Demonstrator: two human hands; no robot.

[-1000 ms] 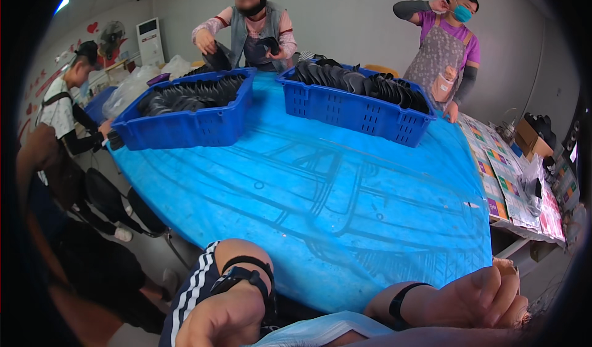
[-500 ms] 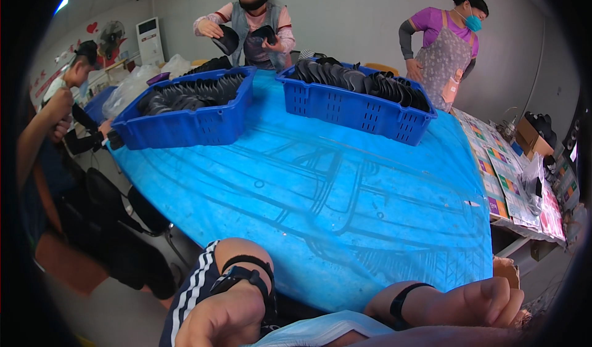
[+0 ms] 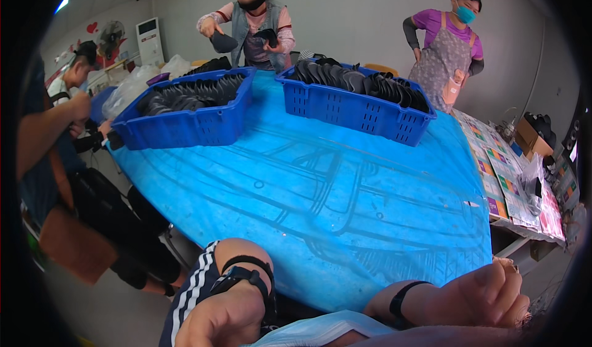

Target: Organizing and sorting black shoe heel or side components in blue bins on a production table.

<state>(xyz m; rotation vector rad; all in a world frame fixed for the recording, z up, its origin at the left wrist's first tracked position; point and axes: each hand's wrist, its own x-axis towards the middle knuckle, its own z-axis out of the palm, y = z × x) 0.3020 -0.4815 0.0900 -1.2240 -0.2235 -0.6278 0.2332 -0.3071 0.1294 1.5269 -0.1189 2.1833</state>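
Observation:
My left hand (image 3: 217, 318) is low in the picture, close to my body, with a dark watch (image 3: 243, 277) strapped at the wrist. Its fingers are out of sight at the lower edge. On the lower right my right hand (image 3: 484, 294) is curled into a fist, nothing visible in it, a black band (image 3: 399, 302) around that wrist. It lies beside the near right corner of the table with the bright blue cover (image 3: 296, 187). A scrap of brown cardboard (image 3: 505, 263) shows just behind the fist.
Two blue plastic crates (image 3: 185, 136) (image 3: 357, 120) full of curved black pieces stand on the table's far side. Behind them a person (image 3: 262, 23) holds dark curved pieces. Another person (image 3: 447, 48) stands far right; others (image 3: 52, 131) are at left. A paper-covered table (image 3: 493, 168) adjoins at right.
My right fist has turned and risen slightly; my left hand stays put. The far right person has straightened and turned their head. The near left person has shifted rightward with lowered hands.

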